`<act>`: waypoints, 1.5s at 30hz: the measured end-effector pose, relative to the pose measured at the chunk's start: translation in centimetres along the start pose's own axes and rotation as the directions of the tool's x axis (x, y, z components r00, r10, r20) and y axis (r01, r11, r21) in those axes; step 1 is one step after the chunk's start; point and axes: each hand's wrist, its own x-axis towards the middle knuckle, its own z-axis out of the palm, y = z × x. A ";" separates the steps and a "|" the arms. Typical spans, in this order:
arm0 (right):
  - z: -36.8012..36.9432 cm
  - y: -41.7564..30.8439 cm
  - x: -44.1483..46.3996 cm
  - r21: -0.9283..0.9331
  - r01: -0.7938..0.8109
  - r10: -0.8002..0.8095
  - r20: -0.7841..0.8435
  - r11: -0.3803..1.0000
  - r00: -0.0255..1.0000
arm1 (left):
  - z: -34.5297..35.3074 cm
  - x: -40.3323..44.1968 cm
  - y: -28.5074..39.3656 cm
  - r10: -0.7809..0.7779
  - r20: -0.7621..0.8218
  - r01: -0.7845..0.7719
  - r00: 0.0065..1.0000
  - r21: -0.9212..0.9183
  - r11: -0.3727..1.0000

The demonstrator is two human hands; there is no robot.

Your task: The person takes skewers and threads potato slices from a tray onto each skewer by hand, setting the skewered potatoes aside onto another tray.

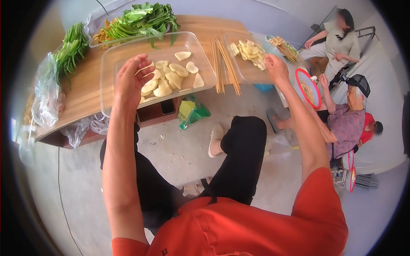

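Note:
My left hand (pixel 133 77) hovers over the left part of a clear plastic tray (pixel 193 47), its fingers loosely bent and apart, with nothing visible in them. Pale potato-like slices (pixel 174 80) lie loose in the tray, right beside these fingers. My right hand (pixel 275 68) is at the right end of the table, its fingers pinched together. Whether they grip a stick's end cannot be made out. Touching or just beside them is a pile of threaded slices (pixel 249 52) in a second clear tray. Bare wooden skewers (pixel 224 64) lie between the two trays.
Leafy greens (pixel 143 21) and green stalks (pixel 70 49) lie at the table's back left, near a plastic bag (pixel 46 94). A green bag (pixel 194 112) is under the front edge. Seated people are at the right, one by a red-rimmed tray (pixel 308 88).

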 end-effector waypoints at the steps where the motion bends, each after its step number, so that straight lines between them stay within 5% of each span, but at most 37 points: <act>1: -0.8 -1.3 -0.4 -0.007 -0.003 0.003 0.006 1.000 1.000 | 0.0 0.1 0.1 0.000 -0.010 0.000 1.000 -0.005 1.000; 3: -2.5 -6.1 -2.3 0.332 -0.170 0.135 0.126 0.928 0.983 | 0.0 -0.1 0.5 -0.001 -0.021 0.000 1.000 -0.014 1.000; 6: -2.2 -10.0 -5.7 0.459 -0.361 0.221 0.330 0.812 0.918 | 0.4 -0.5 1.0 0.012 -0.005 -0.012 1.000 -0.036 0.999; 16: 3.5 -11.7 -7.6 0.112 -0.414 0.327 0.445 0.903 0.833 | 1.2 -1.1 1.5 -0.044 0.106 0.048 0.993 -0.042 0.998; 24: 6.7 -11.3 -6.5 -0.212 -0.166 0.239 0.382 0.963 0.893 | 2.0 -1.2 1.1 -0.046 0.118 0.052 0.992 -0.051 0.997; 34: 8.0 -11.6 -7.3 -0.267 -0.137 0.211 0.273 0.954 0.939 | 2.2 -0.9 0.3 -0.070 0.142 0.078 0.987 -0.053 0.996; 35: 7.3 -12.2 -7.2 -0.070 -0.358 0.358 0.364 0.931 0.860 | 2.2 -0.9 0.3 -0.070 0.140 0.078 0.988 -0.054 0.995; 36: 6.8 -12.6 -7.1 0.105 -0.567 0.458 0.480 0.817 0.748 | 2.1 -0.9 0.3 -0.066 0.139 0.075 0.988 -0.056 0.996; 37: 7.1 -12.3 -7.3 0.106 -0.564 0.455 0.479 0.819 0.751 | 2.1 -0.9 0.2 -0.064 0.140 0.072 0.988 -0.056 0.996; 39: 7.5 -11.5 -7.9 0.414 -0.792 0.471 0.643 0.449 0.604 | 2.1 -1.0 0.3 -0.061 0.139 0.069 0.988 -0.056 0.996; 43: 6.8 -11.4 -8.7 0.560 -0.807 0.407 0.704 0.188 0.583 | 2.2 -1.0 0.3 -0.075 0.108 0.079 0.991 -0.037 0.996; 45: 6.1 -11.9 -8.9 0.629 -0.766 0.332 0.756 -0.130 0.564 | 2.2 -1.0 0.1 -0.075 0.114 0.079 0.991 -0.037 0.996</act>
